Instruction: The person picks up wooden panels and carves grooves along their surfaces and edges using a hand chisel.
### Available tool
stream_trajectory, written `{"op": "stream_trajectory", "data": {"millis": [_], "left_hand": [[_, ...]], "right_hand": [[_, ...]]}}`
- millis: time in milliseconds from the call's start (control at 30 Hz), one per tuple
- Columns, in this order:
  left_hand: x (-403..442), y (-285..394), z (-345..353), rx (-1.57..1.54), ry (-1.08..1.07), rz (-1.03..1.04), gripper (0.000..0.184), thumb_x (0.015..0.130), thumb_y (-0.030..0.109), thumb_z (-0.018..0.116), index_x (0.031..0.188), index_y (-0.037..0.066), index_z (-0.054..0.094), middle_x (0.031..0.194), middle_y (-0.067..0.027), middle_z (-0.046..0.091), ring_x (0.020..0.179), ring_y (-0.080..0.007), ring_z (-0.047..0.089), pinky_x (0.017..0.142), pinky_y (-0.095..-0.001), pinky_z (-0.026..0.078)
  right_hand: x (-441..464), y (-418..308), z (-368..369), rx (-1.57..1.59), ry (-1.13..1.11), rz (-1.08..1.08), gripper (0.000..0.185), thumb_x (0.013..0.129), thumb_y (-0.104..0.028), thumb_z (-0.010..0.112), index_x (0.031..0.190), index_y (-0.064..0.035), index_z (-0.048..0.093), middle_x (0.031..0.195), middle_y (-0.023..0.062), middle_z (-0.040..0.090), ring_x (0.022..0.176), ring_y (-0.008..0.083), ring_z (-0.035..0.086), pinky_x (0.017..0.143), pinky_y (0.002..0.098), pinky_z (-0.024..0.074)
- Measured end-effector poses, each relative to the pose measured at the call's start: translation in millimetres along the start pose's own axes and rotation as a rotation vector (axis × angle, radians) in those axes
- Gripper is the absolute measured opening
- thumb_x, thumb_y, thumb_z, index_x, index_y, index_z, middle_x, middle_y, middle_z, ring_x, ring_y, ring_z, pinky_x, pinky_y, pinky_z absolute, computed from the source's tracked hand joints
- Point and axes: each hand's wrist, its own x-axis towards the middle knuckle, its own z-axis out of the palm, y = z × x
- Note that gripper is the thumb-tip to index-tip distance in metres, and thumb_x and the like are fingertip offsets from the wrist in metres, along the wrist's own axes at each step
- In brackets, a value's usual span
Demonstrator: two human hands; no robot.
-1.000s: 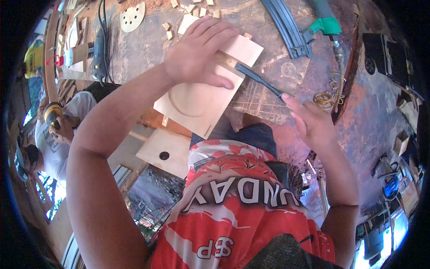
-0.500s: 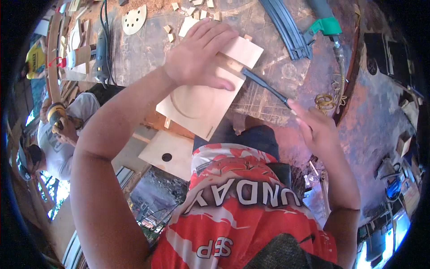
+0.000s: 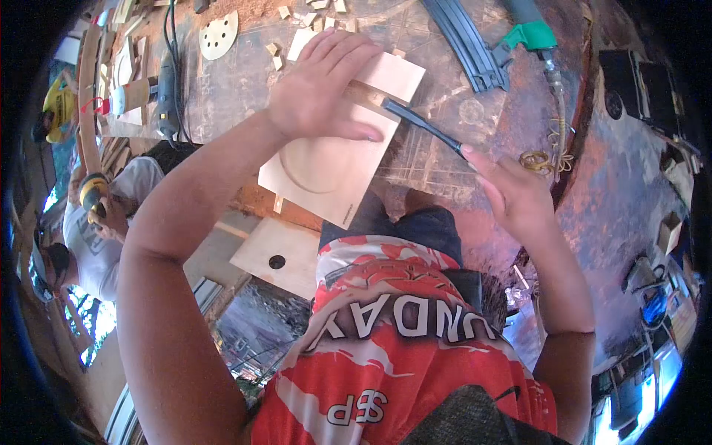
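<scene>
My left hand (image 3: 319,89) lies spread and palm down on a pale wooden board (image 3: 322,182), its thumb stretched to the right. The board has a curved outline on its lower part and a narrow slot-like strip (image 3: 367,96) across it near my fingers. My right hand (image 3: 512,185) is closed around the end of a slim dark tool (image 3: 426,126). The tool's flat tip is at the right end of the strip; whether it touches the wood I cannot tell. Another pale board with a round dark hole (image 3: 293,248) is below the first.
Small wood blocks (image 3: 276,55), a perforated disc (image 3: 219,35) and a corded power tool (image 3: 167,111) are on the workbench (image 3: 245,85). A dark ribbed metal piece (image 3: 467,48) and a green-and-grey air tool (image 3: 530,35) lie at upper right. A co-worker (image 3: 104,230) holds a yellow tool at left.
The dark tool and my right hand have shifted back and forth along the strip, lately up and left. The board has moved slightly. My left hand stays pressed on it.
</scene>
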Motion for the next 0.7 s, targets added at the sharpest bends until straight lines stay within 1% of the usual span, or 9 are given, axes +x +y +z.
{"op": "stream_trajectory", "data": {"millis": [33,100,133,200,333,400,500,633,700], "left_hand": [[0,0,-1,0.003,-0.012,0.005,0.116,0.059,0.071,0.082,0.144,0.002,0.044,0.142,-0.0185,0.051,0.135,-0.0398,0.046,0.118,-0.0533,0.03],[2,0,-1,0.011,-0.03,0.016,0.116,0.06,0.071,0.082,0.144,0.002,0.044,0.142,-0.0185,0.051,0.135,-0.0394,0.046,0.118,-0.0532,0.029],[2,0,-2,0.013,-0.032,0.015,0.116,0.06,0.072,0.082,0.144,0.002,0.044,0.142,-0.0185,0.051,0.135,-0.0392,0.046,0.118,-0.0533,0.029],[1,-1,-1,0.011,-0.041,0.014,0.116,0.06,0.072,0.081,0.144,0.002,0.044,0.141,-0.0185,0.051,0.135,-0.039,0.046,0.119,-0.0533,0.029],[1,-1,-1,0.009,-0.026,0.021,0.116,0.06,0.072,0.081,0.144,0.002,0.044,0.141,-0.0183,0.051,0.135,-0.0388,0.046,0.118,-0.0533,0.029],[1,-2,0,0.012,-0.021,0.022,0.116,0.06,0.072,0.081,0.144,0.002,0.044,0.141,-0.0182,0.051,0.135,-0.0388,0.046,0.118,-0.0533,0.029],[0,-2,0,-0.005,-0.019,0.025,0.115,0.061,0.071,0.082,0.145,0.002,0.044,0.142,-0.0182,0.051,0.135,-0.0384,0.046,0.118,-0.0534,0.029],[3,1,-3,-0.003,-0.031,0.012,0.114,0.06,0.069,0.083,0.145,0.003,0.044,0.142,-0.0182,0.051,0.135,-0.0382,0.046,0.117,-0.0528,0.03],[4,-2,-5,-0.005,-0.031,0.002,0.114,0.06,0.069,0.083,0.145,0.003,0.044,0.142,-0.0182,0.051,0.134,-0.0382,0.046,0.117,-0.0525,0.03]], "right_hand": [[0,1,-1,0.0,0.005,0.005,0.058,0.092,-0.015,0.066,0.146,-0.0299,0.054,0.082,0.0119,0.056,0.067,0.0333,0.061,0.061,0.0444,0.0532],[1,4,-3,-0.165,-0.02,-0.061,0.058,0.091,-0.015,0.066,0.146,-0.03,0.055,0.08,0.0118,0.056,0.066,0.0331,0.06,0.061,0.0442,0.0529],[0,5,-4,-0.161,-0.017,-0.058,0.058,0.091,-0.015,0.066,0.146,-0.03,0.055,0.08,0.0118,0.056,0.066,0.0331,0.06,0.061,0.0442,0.0529],[-2,7,-7,-0.015,-0.05,0.008,0.057,0.092,-0.016,0.066,0.146,-0.0299,0.055,0.081,0.0122,0.057,0.066,0.0331,0.06,0.061,0.0437,0.0525],[-9,8,-8,0.06,-0.056,0.032,0.055,0.092,-0.017,0.066,0.145,-0.0295,0.055,0.08,0.0127,0.057,0.067,0.0332,0.061,0.062,0.0439,0.0519],[-7,4,-9,0.124,-0.07,0.087,0.054,0.093,-0.016,0.065,0.144,-0.0294,0.056,0.078,0.0134,0.056,0.069,0.0338,0.061,0.063,0.045,0.0512],[2,1,-1,0.131,0.004,0.051,0.054,0.092,-0.014,0.066,0.143,-0.0291,0.058,0.078,0.0142,0.057,0.07,0.0352,0.062,0.065,0.0463,0.0512],[0,-3,-8,0.128,0.003,0.044,0.054,0.092,-0.013,0.066,0.143,-0.0287,0.058,0.079,0.0156,0.058,0.072,0.037,0.062,0.066,0.0468,0.0517],[-2,0,-14,0.074,-0.14,0.116,0.054,0.093,-0.014,0.065,0.143,-0.0284,0.057,0.082,0.0161,0.06,0.073,0.0378,0.062,0.067,0.0467,0.0522]]}}
